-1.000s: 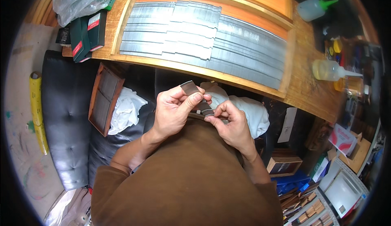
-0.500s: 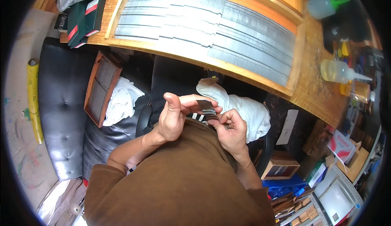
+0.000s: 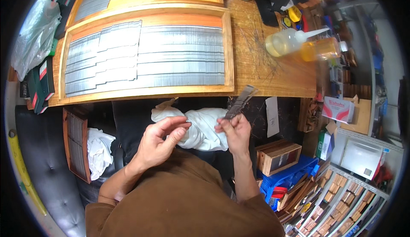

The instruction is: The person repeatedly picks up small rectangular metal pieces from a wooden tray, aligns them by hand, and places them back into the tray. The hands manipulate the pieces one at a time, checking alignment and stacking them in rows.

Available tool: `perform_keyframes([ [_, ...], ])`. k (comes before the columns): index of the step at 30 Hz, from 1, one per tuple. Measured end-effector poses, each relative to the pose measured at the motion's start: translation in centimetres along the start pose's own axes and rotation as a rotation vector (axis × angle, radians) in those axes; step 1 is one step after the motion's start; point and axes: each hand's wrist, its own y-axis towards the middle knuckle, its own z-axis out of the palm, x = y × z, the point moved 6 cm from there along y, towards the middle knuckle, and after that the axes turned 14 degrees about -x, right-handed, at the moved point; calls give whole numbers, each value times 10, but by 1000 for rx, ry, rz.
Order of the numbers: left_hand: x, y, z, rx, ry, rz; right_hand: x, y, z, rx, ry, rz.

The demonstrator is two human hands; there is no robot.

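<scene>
A small bundle of thin dark-grey metal strips (image 3: 242,101) stands up out of my right hand (image 3: 236,131), pinched at its lower end between thumb and fingers. To its left, my left hand (image 3: 160,142) is raised with thumb and fingers apart and nothing between them. Below and behind both hands lies a crumpled white cloth (image 3: 204,128). Beyond, on the bench, a wooden tray (image 3: 229,51) holds rows of similar grey strips (image 3: 179,53), some stacked in a raised, overlapping band.
A squeeze bottle (image 3: 282,42) and an amber bottle (image 3: 319,50) stand at the bench's right. Dark green boxes (image 3: 48,81) sit at its left end. A brown-framed tray (image 3: 88,151) leans on the black seat (image 3: 45,151). A wooden box (image 3: 268,162) is at right.
My hands have parted; both touched the strips before, and now only the right holds them, tilted up and to the right. The view has swung rightward, showing more of the shelves.
</scene>
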Motion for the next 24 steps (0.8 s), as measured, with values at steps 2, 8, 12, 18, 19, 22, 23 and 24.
perform_keyframes([
  [2, -4, 1, 5, 0, 34, -29, 3, -18, 3, 32, -7, -12],
  [8, -1, 21, 21, 50, -179, -230, -18, -73, 31, 189, -119, 280],
  [12, 13, 20, 7, -93, -220, -324, -33, -88, 45, 229, -263, 406],
  [18, 15, 19, -6, -135, -216, -313, -34, -92, 52, 245, -366, 404],
  [19, 15, 19, -5, -131, -238, -282, -33, -92, 52, 244, -372, 394],
  [22, 10, 17, -4, -123, -264, -315, -29, -94, 55, 220, -346, 382],
  [23, 9, 16, -3, -120, -265, -347, -27, -94, 57, 218, -332, 379],
  [24, 12, 15, -3, -68, -211, -390, -25, -95, 59, 217, -317, 377],
])
